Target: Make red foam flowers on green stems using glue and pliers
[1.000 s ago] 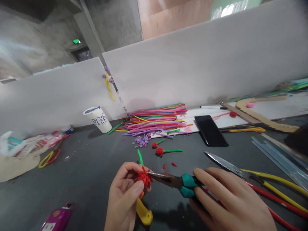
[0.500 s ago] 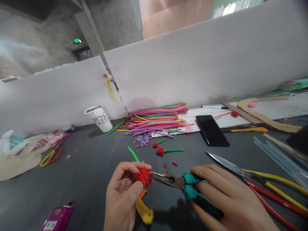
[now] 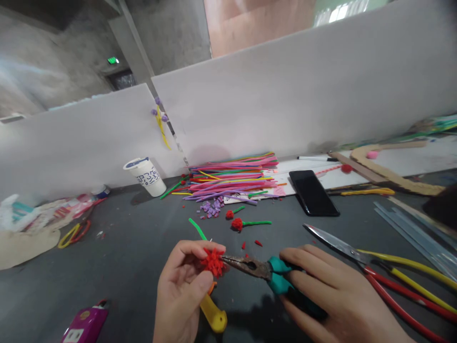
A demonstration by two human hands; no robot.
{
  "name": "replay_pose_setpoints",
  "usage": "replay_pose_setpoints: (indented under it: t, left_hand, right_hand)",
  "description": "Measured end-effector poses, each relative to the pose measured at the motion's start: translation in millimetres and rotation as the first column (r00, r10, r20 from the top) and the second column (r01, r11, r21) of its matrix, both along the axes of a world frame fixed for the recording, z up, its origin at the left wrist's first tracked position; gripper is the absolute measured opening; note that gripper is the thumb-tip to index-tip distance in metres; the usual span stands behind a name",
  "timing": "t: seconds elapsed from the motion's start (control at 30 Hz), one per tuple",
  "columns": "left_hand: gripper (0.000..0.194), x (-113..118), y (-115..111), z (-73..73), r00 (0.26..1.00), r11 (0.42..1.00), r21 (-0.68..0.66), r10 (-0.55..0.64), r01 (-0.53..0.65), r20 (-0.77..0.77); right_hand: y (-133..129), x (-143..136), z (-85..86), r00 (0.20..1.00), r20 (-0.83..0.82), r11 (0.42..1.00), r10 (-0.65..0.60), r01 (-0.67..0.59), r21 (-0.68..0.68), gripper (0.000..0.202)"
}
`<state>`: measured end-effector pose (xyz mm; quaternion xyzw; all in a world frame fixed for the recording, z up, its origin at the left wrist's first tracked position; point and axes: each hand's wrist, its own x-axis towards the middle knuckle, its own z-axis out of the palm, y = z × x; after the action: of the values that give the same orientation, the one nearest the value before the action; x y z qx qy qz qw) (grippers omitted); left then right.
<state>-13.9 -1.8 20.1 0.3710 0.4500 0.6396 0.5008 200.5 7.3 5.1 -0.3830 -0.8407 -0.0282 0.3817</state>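
My left hand (image 3: 183, 290) pinches a spiky red flower head (image 3: 213, 263) between thumb and fingers. A green stem (image 3: 197, 228) sticks out beyond those fingertips. My right hand (image 3: 332, 290) is wrapped round the teal handles of some needle-nose pliers (image 3: 257, 267), whose tips touch the right side of the red flower head. Below the flower head lies a yellow-handled tool (image 3: 214, 315), partly hidden by my left hand. Farther back are a red flower with a green stem (image 3: 237, 224) and a smaller one (image 3: 229, 214). Small red bits (image 3: 258, 243) lie nearby.
Large scissors (image 3: 360, 257) lie at the right, below a black phone (image 3: 314, 193). Coloured fuzzy sticks (image 3: 232, 178) are piled at the white partition (image 3: 293, 95), with purple bits (image 3: 212, 208) before them. A white cup (image 3: 148, 178) and purple box (image 3: 85, 324) stand left.
The pliers and my right hand have shifted very slightly left. The pliers' tips stay at the red flower head, and my left hand still pinches it.
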Motion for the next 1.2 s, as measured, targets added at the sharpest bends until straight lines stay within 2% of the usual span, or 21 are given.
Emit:
replay_pose_setpoints:
  t: [0.23, 0.33, 0.4, 0.47, 0.53, 0.63, 0.73, 0.83, 0.93, 1.1, 1.2]
  left_hand:
    - [0.021, -2, 1, -0.4, 0.999, 0.999, -0.034, -0.011, 0.01, -0.034]
    - [0.019, -1, 1, -0.1, 0.999, 1.0, -0.008, -0.015, 0.014, -0.04]
    - [0.016, 0, 1, -0.2, 0.999, 1.0, 0.017, -0.012, 0.013, -0.052]
    - [0.014, 1, 1, -0.7, 0.997, 0.999, 0.043, 0.002, 0.001, -0.075]
    - [0.012, 2, 2, -1.4, 0.995, 0.998, 0.06, 0.021, -0.015, -0.1]
    - [0.011, 3, 2, -2.5, 0.994, 0.999, 0.039, 0.027, -0.023, -0.11]
    - [0.013, 4, 2, -3.3, 0.996, 0.999, -0.024, 0.031, -0.033, -0.083]
    - [0.015, 5, 1, -3.3, 0.997, 0.997, -0.064, 0.04, -0.045, -0.073]
    - [0.017, 5, 1, -2.2, 0.998, 0.995, -0.085, 0.044, -0.048, -0.046]
    - [0.017, 4, 1, 0.2, 0.999, 0.997, -0.064, 0.041, -0.041, -0.001]
    - [0.015, 3, 1, 0.4, 1.0, 0.998, -0.064, 0.02, -0.019, 0.008]
  right_hand:
    - [-1, 1, 0.4, 1.0, -0.018, 0.997, 0.021, -0.023, -0.08, 0.019]
    - [1, -2, 2.4, 0.994, -0.089, 0.982, 0.058, -0.073, -0.176, 0.021]
    - [2, -3, 3.9, 0.988, -0.129, 0.952, 0.086, -0.119, -0.282, 0.024]
    - [3, -4, 4.3, 0.988, -0.122, 0.933, 0.094, -0.13, -0.335, 0.025]
    - [3, -3, 3.0, 0.995, -0.068, 0.959, 0.07, -0.086, -0.271, 0.022]
    - [1, -4, -1.5, 1.0, 0.017, 0.998, 0.0, 0.001, -0.059, 0.019]
    - [0, -4, -7.2, 0.995, 0.08, 0.994, -0.067, 0.059, 0.091, 0.021]
    - [-1, -4, -12.0, 0.982, 0.146, 0.979, -0.122, 0.094, 0.183, 0.023]
    - [0, -4, -13.6, 0.975, 0.172, 0.973, -0.143, 0.106, 0.207, 0.025]
    - [0, -7, -7.7, 0.993, 0.049, 0.985, -0.103, 0.095, 0.146, 0.029]
    - [-2, -6, -3.9, 0.996, 0.038, 0.989, -0.087, 0.082, 0.121, 0.03]
